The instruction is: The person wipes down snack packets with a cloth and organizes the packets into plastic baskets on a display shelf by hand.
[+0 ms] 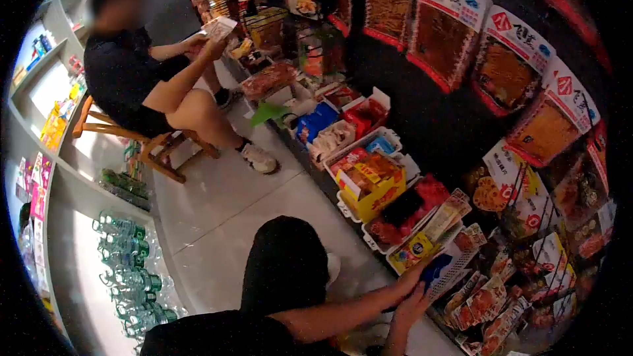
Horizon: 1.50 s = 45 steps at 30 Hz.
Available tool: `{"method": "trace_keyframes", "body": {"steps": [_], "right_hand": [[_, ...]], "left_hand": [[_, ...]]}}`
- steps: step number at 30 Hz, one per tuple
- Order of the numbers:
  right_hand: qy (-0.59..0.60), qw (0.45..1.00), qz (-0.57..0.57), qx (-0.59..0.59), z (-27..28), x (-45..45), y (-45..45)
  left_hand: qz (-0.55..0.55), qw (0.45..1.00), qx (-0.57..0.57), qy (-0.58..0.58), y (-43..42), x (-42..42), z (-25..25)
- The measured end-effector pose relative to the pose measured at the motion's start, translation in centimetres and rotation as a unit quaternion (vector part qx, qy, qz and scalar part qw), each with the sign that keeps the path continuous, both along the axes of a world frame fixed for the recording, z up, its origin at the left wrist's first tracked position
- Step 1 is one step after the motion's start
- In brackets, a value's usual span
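Note:
My left hand (410,278) grips a dark blue packet (435,270) at the edge of a white slatted basket (456,265). Just below it, my right hand (410,306) closes on the packet's lower edge, its fingertips partly hidden. A yellow packet (414,250) stands in the bin beside my left hand. My black-clad knee (283,264) rises in the lower middle of the head view. Print on the blue packet is too dark to read.
Snack bins, among them a yellow box (372,188), line the low shelf. Large red-edged packs (442,33) hang behind. At upper left another person sits on a wooden stool (161,161), holding a pale packet (219,28). Green-capped bottles (132,277) stand along the left shelving.

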State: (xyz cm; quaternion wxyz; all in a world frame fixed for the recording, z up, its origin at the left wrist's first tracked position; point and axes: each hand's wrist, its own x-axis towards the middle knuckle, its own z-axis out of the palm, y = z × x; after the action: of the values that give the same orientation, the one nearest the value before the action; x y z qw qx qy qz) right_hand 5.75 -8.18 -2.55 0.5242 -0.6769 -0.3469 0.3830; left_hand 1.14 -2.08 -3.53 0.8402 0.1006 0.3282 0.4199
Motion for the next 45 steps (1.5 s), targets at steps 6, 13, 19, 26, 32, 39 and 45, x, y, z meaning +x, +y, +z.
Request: {"method": "trace_keyframes", "body": {"steps": [6, 13, 19, 26, 32, 39, 45], "right_hand": [[-0.176, 0.981, 0.068, -0.034, 2.4, -2.2, -2.1], [-0.105, 0.991, -0.036, -0.081, 5.0, 1.9, -2.2], [-0.406, 0.898, 0.097, 0.142, 4.1, -0.4, 0.3], [-0.326, 0.929, 0.114, 0.132, 2.3, 2.0, 2.4], [-0.248, 0.963, 0.060, 0.081, 0.8, 0.6, 1.8], [-0.283, 0.944, 0.133, 0.105, 2.6, 1.8, 2.0], [-0.231, 0.966, 0.108, 0.038, 3.0, 0.2, 0.7]], "left_hand": [[0.063, 0.998, -0.028, 0.000, 1.0, 0.5, -4.9], [0.048, 0.980, -0.107, -0.161, 1.1, -3.3, 2.4], [0.056, 0.997, -0.031, -0.034, 0.4, -2.3, 3.8], [0.035, 0.985, 0.007, -0.167, -0.8, -2.3, 4.9], [0.003, 0.991, 0.000, -0.132, 0.0, -2.1, 2.5], [-0.005, 0.996, 0.032, -0.087, -1.1, -1.9, 2.9], [0.012, 0.995, 0.103, 0.010, -1.7, -2.3, 3.3]]}}
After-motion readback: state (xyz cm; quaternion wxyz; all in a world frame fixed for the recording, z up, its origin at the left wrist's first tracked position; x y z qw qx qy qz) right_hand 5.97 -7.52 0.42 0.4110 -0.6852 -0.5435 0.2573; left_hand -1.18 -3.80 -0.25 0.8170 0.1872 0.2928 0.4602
